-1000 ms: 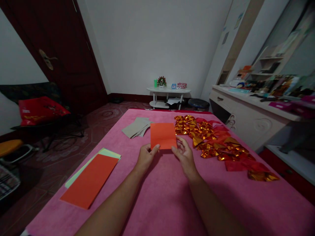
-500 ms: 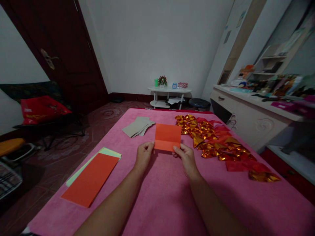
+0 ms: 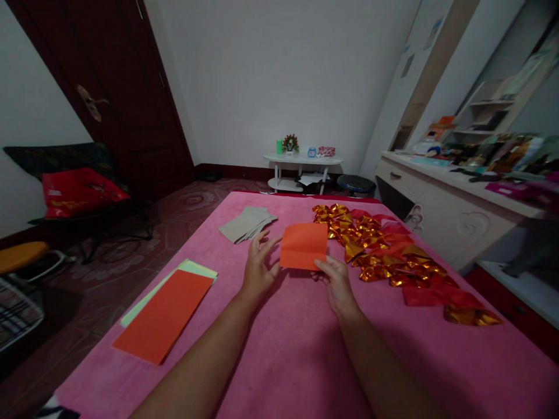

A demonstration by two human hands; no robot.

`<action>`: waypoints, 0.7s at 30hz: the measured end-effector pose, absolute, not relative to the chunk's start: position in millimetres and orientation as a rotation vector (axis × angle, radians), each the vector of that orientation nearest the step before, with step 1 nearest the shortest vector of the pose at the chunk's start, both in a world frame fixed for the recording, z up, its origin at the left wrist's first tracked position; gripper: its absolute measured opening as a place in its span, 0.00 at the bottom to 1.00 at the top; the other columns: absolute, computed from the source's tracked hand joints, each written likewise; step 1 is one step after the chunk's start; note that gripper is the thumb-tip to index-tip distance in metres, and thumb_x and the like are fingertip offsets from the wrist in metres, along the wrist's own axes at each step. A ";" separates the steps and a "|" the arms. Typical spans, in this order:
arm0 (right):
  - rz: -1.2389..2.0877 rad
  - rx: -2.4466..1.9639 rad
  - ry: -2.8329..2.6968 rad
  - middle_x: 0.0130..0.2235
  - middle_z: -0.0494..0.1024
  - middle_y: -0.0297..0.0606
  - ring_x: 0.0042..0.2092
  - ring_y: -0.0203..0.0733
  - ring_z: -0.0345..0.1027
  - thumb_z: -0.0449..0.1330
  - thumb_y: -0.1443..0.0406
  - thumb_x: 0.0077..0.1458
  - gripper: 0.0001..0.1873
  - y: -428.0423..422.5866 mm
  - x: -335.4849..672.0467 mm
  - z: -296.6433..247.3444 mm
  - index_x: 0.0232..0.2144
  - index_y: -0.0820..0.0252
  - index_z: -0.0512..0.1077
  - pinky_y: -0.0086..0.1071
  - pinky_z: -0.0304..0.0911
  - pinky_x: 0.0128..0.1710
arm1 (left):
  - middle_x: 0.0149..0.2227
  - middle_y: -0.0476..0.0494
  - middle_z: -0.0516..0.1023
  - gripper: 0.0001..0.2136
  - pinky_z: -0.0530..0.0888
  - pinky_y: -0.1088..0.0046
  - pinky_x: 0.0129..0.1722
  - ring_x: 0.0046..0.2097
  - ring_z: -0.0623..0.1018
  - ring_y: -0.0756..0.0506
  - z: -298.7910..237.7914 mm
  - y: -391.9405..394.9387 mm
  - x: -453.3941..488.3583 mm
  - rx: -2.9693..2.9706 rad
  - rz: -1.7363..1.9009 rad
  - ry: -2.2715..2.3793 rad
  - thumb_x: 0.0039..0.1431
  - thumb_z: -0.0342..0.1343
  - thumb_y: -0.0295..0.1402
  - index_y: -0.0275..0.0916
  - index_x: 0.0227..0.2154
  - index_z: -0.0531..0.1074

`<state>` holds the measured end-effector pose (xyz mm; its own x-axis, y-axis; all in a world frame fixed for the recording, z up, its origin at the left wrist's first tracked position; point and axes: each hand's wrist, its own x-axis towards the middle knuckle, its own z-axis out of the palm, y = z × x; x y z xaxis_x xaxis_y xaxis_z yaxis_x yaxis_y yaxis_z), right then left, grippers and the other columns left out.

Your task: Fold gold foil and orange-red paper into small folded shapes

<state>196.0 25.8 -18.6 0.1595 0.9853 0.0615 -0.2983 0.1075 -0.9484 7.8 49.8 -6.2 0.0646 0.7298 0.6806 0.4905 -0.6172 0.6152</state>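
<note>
From my end, a pink-covered surface (image 3: 283,355) fills the lower middle of the frame, with a dark door (image 3: 117,75) at upper left and a white dresser (image 3: 437,201) at right. Grey cards (image 3: 244,226) lie left of centre. At the frame's centre, my right hand (image 3: 336,282) has its grip pinched on the lower right corner of an orange square (image 3: 304,247). My left hand (image 3: 259,270) has a released grip, fingers spread beside the square's left edge; I can't tell whether the thumb touches.
</note>
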 end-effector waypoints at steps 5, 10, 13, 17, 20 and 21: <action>1.189 -0.984 -0.928 0.22 0.72 0.32 0.24 0.34 0.62 0.63 0.60 0.45 0.08 24.2 195.6 -16.4 0.25 0.60 0.74 0.27 0.56 0.24 | 0.62 0.38 0.55 0.27 0.66 0.55 0.54 0.58 0.64 0.39 -5.4 49.1 6.9 2.173 1.668 1.290 0.52 0.60 0.34 0.47 0.56 0.64; 1.203 -0.968 -0.974 0.23 0.72 0.32 0.24 0.33 0.60 0.62 0.61 0.46 0.08 22.4 194.2 -14.0 0.24 0.61 0.73 0.27 0.55 0.23 | 0.61 0.42 0.58 0.15 0.67 0.58 0.51 0.58 0.64 0.38 -4.9 48.2 5.4 2.215 1.632 1.257 0.50 0.62 0.31 0.47 0.42 0.76; 1.216 -0.970 -1.001 0.23 0.71 0.32 0.25 0.33 0.62 0.62 0.59 0.48 0.10 23.1 194.4 -15.5 0.26 0.61 0.73 0.26 0.57 0.24 | 0.56 0.43 0.67 0.07 0.66 0.58 0.52 0.55 0.67 0.39 -5.5 49.2 4.2 2.134 1.608 1.233 0.51 0.60 0.31 0.45 0.33 0.79; 1.098 -1.001 -0.919 0.35 0.74 0.35 0.33 0.38 0.68 0.59 0.51 0.52 0.17 26.2 194.0 -17.8 0.38 0.55 0.71 0.26 0.60 0.24 | 0.33 0.43 0.78 0.05 0.71 0.65 0.43 0.39 0.75 0.44 -9.0 52.3 5.3 1.749 1.514 1.115 0.50 0.59 0.33 0.39 0.28 0.79; 1.007 -1.022 -0.918 0.40 0.74 0.36 0.38 0.40 0.67 0.57 0.48 0.53 0.20 27.2 192.7 -17.9 0.42 0.52 0.70 0.27 0.64 0.28 | 0.26 0.45 0.77 0.08 0.71 0.71 0.34 0.30 0.74 0.47 -11.8 54.2 7.8 1.403 1.420 1.035 0.47 0.62 0.35 0.35 0.26 0.78; 0.996 -1.022 -0.954 0.38 0.74 0.36 0.37 0.39 0.67 0.56 0.48 0.53 0.20 26.9 192.3 -17.5 0.41 0.54 0.71 0.28 0.64 0.29 | 0.26 0.45 0.78 0.09 0.71 0.71 0.33 0.29 0.74 0.47 -12.3 54.4 8.5 1.330 1.402 1.014 0.45 0.63 0.36 0.34 0.26 0.78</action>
<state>192.3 26.9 -17.5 0.2607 0.9531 0.1540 -0.1957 0.2084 -0.9583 8.5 54.4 -12.3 0.0104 0.9717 0.2358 -0.0798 -0.2343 0.9689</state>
